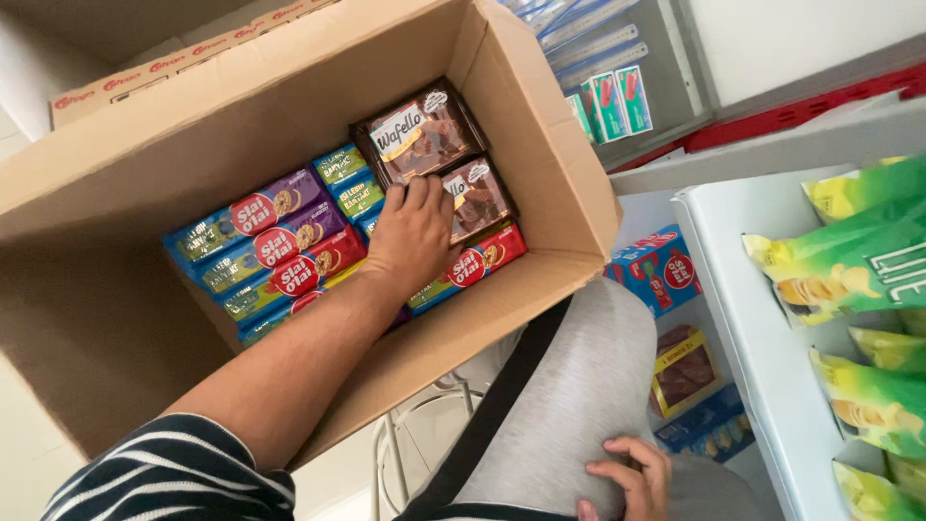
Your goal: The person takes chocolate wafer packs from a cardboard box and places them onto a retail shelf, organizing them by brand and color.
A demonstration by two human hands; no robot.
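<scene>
1. The left hand (413, 234) lay flat, fingers loosely spread, on biscuit packs (289, 253) inside the cardboard box (540, 125), touching a brown wafer pack (475, 196); whether it gripped anything was probably hidden beneath the palm.
2. The right hand (629, 476) rested open on the knee, holding nothing.
3. With the box seemingly unsupported by either hand, it could have tipped, spilling packs.

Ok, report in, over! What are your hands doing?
Left hand down in the box, fingers on a brown wafer pack. Right hand resting on the knee. Biscuit packs crowd beside it.
</scene>
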